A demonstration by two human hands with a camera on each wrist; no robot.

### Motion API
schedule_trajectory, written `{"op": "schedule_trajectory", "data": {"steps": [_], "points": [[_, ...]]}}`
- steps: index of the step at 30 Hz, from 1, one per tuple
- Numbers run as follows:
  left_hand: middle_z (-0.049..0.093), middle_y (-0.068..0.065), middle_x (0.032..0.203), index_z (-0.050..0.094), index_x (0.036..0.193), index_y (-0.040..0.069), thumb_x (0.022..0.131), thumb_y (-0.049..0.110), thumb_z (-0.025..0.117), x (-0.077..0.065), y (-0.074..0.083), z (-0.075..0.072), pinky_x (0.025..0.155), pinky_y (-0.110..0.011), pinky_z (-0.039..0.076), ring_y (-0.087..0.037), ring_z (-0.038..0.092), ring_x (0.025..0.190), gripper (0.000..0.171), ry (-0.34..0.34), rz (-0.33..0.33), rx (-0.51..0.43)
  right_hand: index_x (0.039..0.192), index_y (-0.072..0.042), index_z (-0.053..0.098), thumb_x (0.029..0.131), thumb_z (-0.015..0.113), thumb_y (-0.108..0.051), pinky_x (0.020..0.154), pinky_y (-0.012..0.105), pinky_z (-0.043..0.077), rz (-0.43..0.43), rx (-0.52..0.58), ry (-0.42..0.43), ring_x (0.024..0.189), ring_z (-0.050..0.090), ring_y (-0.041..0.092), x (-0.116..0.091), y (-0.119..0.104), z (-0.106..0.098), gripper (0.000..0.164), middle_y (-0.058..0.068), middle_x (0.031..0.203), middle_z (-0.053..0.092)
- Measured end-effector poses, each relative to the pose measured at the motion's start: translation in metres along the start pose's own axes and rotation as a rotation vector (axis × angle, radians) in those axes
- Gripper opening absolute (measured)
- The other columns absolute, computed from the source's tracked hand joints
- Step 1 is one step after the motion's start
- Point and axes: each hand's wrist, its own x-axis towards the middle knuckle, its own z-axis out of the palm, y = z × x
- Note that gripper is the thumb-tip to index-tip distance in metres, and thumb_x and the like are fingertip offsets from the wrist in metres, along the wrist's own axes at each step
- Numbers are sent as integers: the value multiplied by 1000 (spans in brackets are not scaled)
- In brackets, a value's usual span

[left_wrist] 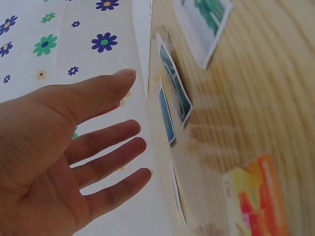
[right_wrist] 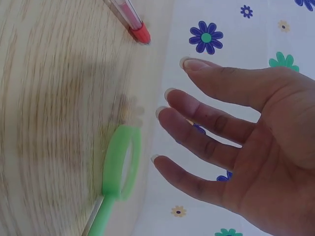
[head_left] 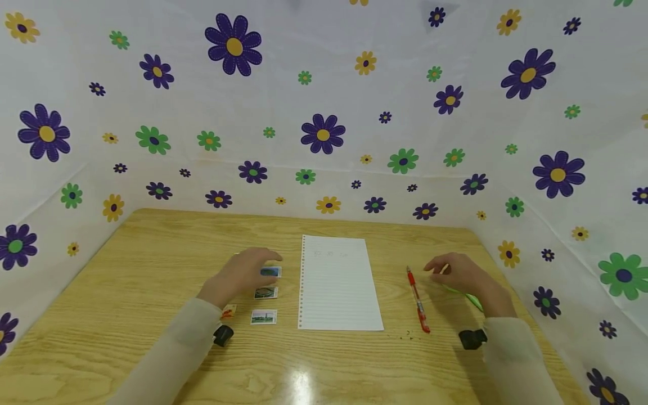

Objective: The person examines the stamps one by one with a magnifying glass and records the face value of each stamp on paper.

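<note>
My left hand [head_left: 242, 275] hovers over the left of the table with fingers loosely extended, holding nothing. Under and beside it lie several postage stamps, among them a pale landscape one [head_left: 264, 316], a dark green one [head_left: 265, 292], a blue one [head_left: 272, 271] and an orange-red one [left_wrist: 253, 201]. In the head view the hand partly covers the group. My right hand [head_left: 463, 275], likewise holding nothing, is raised with relaxed fingers just right of a red pen [head_left: 417, 298]. Below that hand lies a green magnifying glass [right_wrist: 114, 162], mostly hidden by the hand in the head view.
Between the hands lies a lined sheet of paper [head_left: 339, 292] with faint writing near its top. Small dark crumbs [head_left: 407, 336] are scattered near the pen's red cap end. White flowered cloth [head_left: 283, 112] encloses the wooden table [head_left: 253, 371] at the back and sides.
</note>
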Motion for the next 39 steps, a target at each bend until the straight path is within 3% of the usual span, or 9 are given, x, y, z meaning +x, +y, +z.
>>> {"op": "schedule_trajectory", "data": {"steps": [8, 15, 22, 31, 39], "points": [[71, -11, 125, 68, 133, 9, 91, 21, 80, -3, -12, 0, 98, -49, 57, -30, 67, 114, 46, 17, -10, -23, 111, 2, 74, 93, 72, -6, 72, 42, 60, 22, -17, 54, 81, 68, 24, -9, 11, -1, 20, 14, 93, 71], [71, -11, 124, 68, 132, 8, 92, 20, 79, -4, -21, 1, 99, -50, 56, -28, 66, 112, 43, -5, -36, -77, 109, 3, 73, 92, 73, -5, 74, 46, 60, 74, -6, 97, 81, 70, 28, -24, 20, -9, 19, 16, 92, 71], [69, -11, 124, 67, 134, 8, 95, 20, 75, -5, -30, 3, 104, -51, 53, -28, 63, 113, 42, -40, -85, -151, 108, 3, 73, 91, 73, -7, 72, 45, 57, 139, -55, 65, 85, 67, 30, -34, 30, -12, 20, 16, 91, 72], [68, -13, 120, 72, 126, 9, 95, 16, 74, 1, -39, 4, 102, -51, 54, -29, 63, 112, 31, -46, -100, -200, 110, 3, 71, 89, 74, -8, 71, 42, 54, 316, -54, 9, 82, 60, 28, -37, 38, -9, 24, 19, 92, 69], [71, -11, 115, 76, 115, 10, 94, 13, 75, 5, -42, 5, 98, -49, 56, -27, 65, 106, 21, -31, -78, -191, 110, 2, 71, 89, 73, -6, 75, 47, 56, 342, -38, 3, 83, 64, 30, -35, 49, -4, 23, 21, 94, 70]]}}
